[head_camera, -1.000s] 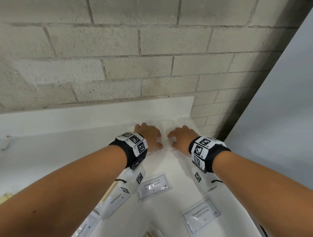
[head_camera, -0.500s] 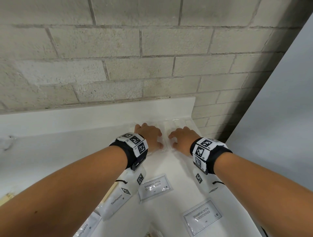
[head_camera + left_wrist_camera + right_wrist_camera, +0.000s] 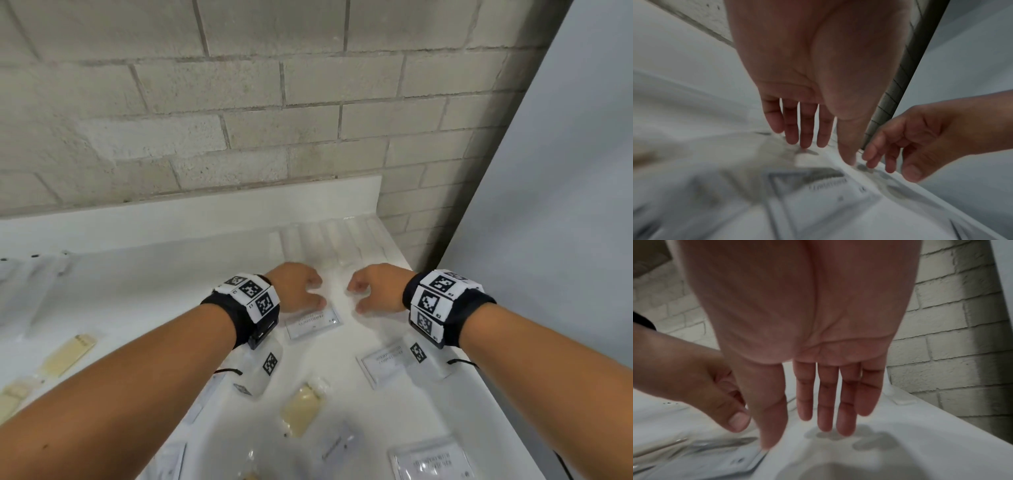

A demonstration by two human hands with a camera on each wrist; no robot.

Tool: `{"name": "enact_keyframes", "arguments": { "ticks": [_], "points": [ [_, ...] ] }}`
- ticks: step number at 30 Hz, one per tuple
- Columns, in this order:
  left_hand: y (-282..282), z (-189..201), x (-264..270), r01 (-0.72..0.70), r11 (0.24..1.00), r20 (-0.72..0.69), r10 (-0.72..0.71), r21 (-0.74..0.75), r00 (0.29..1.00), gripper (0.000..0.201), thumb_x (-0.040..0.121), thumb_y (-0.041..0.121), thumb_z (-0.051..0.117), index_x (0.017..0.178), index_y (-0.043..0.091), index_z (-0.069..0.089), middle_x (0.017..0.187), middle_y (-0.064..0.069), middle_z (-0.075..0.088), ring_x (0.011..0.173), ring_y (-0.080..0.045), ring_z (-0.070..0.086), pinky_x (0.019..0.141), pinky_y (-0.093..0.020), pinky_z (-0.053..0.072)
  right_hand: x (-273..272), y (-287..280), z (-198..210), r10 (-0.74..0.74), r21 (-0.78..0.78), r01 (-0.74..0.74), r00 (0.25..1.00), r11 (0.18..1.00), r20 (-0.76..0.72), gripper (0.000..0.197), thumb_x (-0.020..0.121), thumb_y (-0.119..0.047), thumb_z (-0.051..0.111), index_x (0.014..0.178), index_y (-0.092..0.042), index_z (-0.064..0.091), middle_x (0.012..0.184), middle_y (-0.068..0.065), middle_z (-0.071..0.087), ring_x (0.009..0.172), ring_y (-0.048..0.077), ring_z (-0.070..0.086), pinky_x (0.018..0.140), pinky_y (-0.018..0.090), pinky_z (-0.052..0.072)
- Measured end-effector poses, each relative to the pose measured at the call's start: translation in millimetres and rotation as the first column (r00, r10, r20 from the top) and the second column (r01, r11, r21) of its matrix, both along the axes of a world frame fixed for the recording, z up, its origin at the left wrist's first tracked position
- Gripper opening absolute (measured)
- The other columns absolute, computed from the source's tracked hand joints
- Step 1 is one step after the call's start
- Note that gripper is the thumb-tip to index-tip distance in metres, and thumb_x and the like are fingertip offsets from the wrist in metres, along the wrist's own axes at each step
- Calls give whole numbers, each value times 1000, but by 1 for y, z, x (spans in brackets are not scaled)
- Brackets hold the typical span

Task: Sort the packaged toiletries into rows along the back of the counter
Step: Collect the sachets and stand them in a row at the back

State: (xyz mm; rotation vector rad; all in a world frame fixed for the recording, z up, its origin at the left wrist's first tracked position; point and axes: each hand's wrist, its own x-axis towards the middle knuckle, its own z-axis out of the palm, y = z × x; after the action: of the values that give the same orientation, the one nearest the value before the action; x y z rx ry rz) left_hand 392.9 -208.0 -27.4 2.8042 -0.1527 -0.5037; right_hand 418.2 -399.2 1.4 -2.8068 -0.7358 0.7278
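Observation:
A row of clear flat packets (image 3: pixel 329 246) lies along the back of the white counter (image 3: pixel 154 284), in the right corner. My left hand (image 3: pixel 317 291) is in front of that row with its fingers (image 3: pixel 807 139) straight and empty, just above the far edge of a white shampoo sachet (image 3: pixel 313 322). Whether it touches the sachet I cannot tell. My right hand (image 3: pixel 356 294) is beside it over bare counter, its fingers (image 3: pixel 826 410) relaxed and holding nothing. A second shampoo sachet (image 3: pixel 387 363) lies under my right wrist.
Yellowish packets (image 3: pixel 303 407) (image 3: pixel 68 354) and a third shampoo sachet (image 3: pixel 431 460) lie scattered nearer me. A block wall (image 3: pixel 239 120) rises behind the low backsplash. A grey panel (image 3: pixel 548 205) closes the right side, where the counter edge runs diagonally.
Both hands have drawn back from the clear packets at the back corner towards me. They were resting on that row. The left hand is now over a shampoo sachet.

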Motion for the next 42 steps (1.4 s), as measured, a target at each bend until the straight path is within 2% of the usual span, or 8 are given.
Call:
{"name": "enact_keyframes", "arguments": {
  "ticks": [6, 14, 25, 31, 35, 37, 39, 42],
  "points": [
    [-10, -10, -54, 9, 987, -5, -8, 161, 1000, 55, 89, 46, 57, 133, 14, 52, 137, -8, 45, 124, -26, 46, 103, -37, 41, -59, -17, 5, 23, -177, -36, 997, 984, -73, 65, 80, -18, 69, 140, -21, 44, 142, -5, 44, 130, 17, 46, 102, 28, 44],
    [-7, -20, -92, -273, 956, -40, 270, -105, 962, 55, 79, 36, 74, 124, 15, 50, 123, -4, 58, 112, -22, 56, 94, -32, 47, -87, -29, -16, -32, -141, 37, 999, 989, 37, 50, 82, -21, 69, 129, -20, 51, 133, 2, 53, 120, 22, 51, 98, 29, 42],
    [-19, -11, -118, -227, 960, 78, 242, -164, 967, 26, 91, 11, 53, 115, 6, 45, 105, -12, 64, 83, -23, 56, 61, -24, 38, -113, -32, -7, -67, -20, 69, 994, 997, 86, 18, 88, -16, 56, 102, -16, 45, 104, 3, 51, 88, 20, 45, 75, 26, 35],
    [-35, 5, -132, -247, 831, 26, 299, -498, 954, 30, 86, 14, 60, 114, 11, 48, 87, -6, 69, 69, -16, 61, 60, -24, 46, -138, -55, 11, -78, -3, 78, 997, 997, -30, 27, 85, -26, 63, 103, -9, 52, 103, 5, 54, 94, 20, 49, 73, 25, 37],
    [-54, 3, -142, -349, 605, -201, 299, -716, 933, 11, 93, 17, 53, 101, 9, 51, 83, -10, 65, 65, -22, 62, 66, -34, 52, -153, -65, -2, -66, -215, 38, 990, 976, -126, 85, 67, -31, 84, 139, -15, 41, 137, -2, 47, 129, 19, 45, 102, 29, 40],
    [-59, 2, -146, -384, 530, -254, 303, -756, 919, 15, 97, 24, 50, 98, 9, 51, 82, -12, 62, 65, -25, 59, 68, -35, 51, -151, -65, -12, -89, -242, 59, 989, 968, -115, 57, 66, -29, 86, 114, -24, 56, 117, -9, 55, 108, 11, 56, 86, 23, 48],
    [-59, 1, -150, -394, 508, -263, 311, -766, 913, 21, 99, 26, 46, 104, 7, 52, 82, -13, 62, 64, -25, 59, 67, -33, 51, -149, -62, -15, -101, -225, 81, 992, 971, -80, 45, 66, -29, 85, 70, -31, 40, 77, -15, 43, 75, 8, 49, 55, 17, 35],
    [-55, 0, -156, -411, 481, -284, 316, -775, 905, 25, 100, 27, 45, 107, 6, 55, 83, -14, 63, 67, -27, 61, 65, -31, 51, -151, -59, -13, -83, -180, 70, 995, 981, -61, 47, 67, -29, 84, 106, -22, 59, 100, -8, 55, 99, 17, 53, 70, 21, 43]
  ]
}}
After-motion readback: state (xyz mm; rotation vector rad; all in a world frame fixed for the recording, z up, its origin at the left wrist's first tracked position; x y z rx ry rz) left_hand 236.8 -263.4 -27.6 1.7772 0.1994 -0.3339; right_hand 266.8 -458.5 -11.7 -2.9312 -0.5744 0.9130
